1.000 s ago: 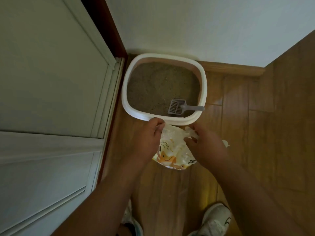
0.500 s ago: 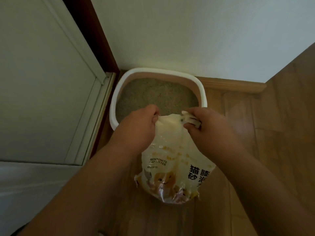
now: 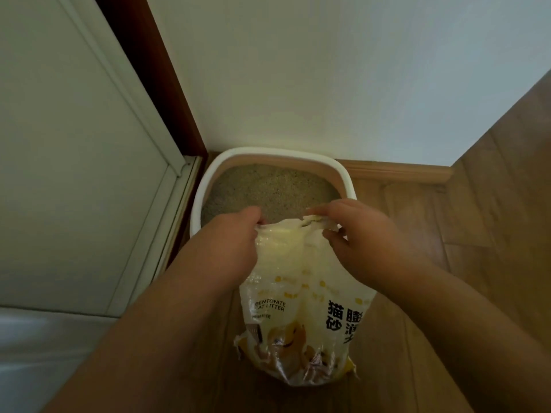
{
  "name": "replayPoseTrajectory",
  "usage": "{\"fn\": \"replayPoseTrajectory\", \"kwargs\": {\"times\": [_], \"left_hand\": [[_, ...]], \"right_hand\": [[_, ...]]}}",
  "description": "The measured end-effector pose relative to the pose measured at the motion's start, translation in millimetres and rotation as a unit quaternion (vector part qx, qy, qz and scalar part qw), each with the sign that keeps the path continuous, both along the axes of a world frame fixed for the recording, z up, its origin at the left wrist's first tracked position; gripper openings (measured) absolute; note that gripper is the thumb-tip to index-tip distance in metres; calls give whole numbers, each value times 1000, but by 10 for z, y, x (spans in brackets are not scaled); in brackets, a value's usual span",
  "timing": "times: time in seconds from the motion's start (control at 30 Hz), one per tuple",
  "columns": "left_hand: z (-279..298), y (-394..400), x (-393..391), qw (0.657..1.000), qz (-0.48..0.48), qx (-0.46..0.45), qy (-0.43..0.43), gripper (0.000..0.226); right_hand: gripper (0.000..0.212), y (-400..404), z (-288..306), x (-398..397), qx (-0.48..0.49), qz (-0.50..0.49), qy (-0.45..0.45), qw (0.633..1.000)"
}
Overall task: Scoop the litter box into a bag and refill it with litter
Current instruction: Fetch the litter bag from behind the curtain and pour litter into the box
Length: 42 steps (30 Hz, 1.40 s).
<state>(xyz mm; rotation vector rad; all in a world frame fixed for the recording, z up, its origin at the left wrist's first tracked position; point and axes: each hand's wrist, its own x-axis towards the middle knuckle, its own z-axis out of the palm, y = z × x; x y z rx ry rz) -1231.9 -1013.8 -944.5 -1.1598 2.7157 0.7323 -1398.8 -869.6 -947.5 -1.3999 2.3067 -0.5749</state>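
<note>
Standing at the far left is a pale panelled door [image 3: 74,150] with a dark wood frame [image 3: 155,76] along its edge, and a white wall [image 3: 328,70] fills the top of the view beyond it. Below the wall, tucked into the corner on the wooden floor [image 3: 492,234], sits the litter box [image 3: 199,204], a white-rimmed tray whose bed of grey-tan litter [image 3: 268,189] shows in its far half; the near half is hidden behind the hands and the bag.

Next comes the left hand [image 3: 226,245], reaching in from the lower left. Its fingers are curled tight round the top left corner of the litter bag [image 3: 298,308], and the bunched plastic disappears into the fist just under the knuckles. The bag itself is a pale yellow plastic sack (printed "BENTONITE CAT LITTER" on its left face, with dark characters to the right) and it hangs down from the two grips, in front of the near rim of the box. Its crumpled lower end is lowest in view, over the floor; whether it touches the boards cannot be told.

To the right, the right hand [image 3: 366,242] grips the other top corner, fingers [image 3: 319,211] folded over the bag's upper edge and thumb below it, so the plastic is pinched between them. A wooden skirting board [image 3: 402,171] runs along the wall's foot.
</note>
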Motion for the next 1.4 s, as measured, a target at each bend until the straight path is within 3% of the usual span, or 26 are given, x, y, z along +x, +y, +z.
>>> {"fn": "replayPoseTrajectory", "kwargs": {"times": [0.23, 0.33, 0.43, 0.63, 0.8, 0.93, 1.23, 1.4], "left_hand": [[38, 153, -170, 994, -54, -60, 80, 41], [40, 238, -197, 984, -112, -102, 94, 48], [36, 326, -217, 983, -145, -72, 88, 52], [-42, 503, -314, 982, -183, -19, 33, 70], [-109, 563, -341, 983, -184, -25, 7, 64], [-86, 614, -383, 986, -155, -36, 51, 46], [-116, 668, -430, 985, -159, -23, 70, 70], [-122, 733, -469, 975, -212, -37, 52, 66]], "right_hand": [[69, 132, 157, -22, 62, -2, 111, 992], [80, 212, 143, -18, 133, -35, 63, 989], [71, 260, 145, -6, 179, -32, 39, 983], [30, 214, 189, -11, 176, -54, 60, 981], [9, 241, 182, -44, 141, -75, 44, 986], [17, 250, 231, -37, 152, -59, 45, 986], [27, 225, 323, -107, 182, -97, 22, 978], [42, 153, 371, -142, 238, -92, 5, 967]]}}
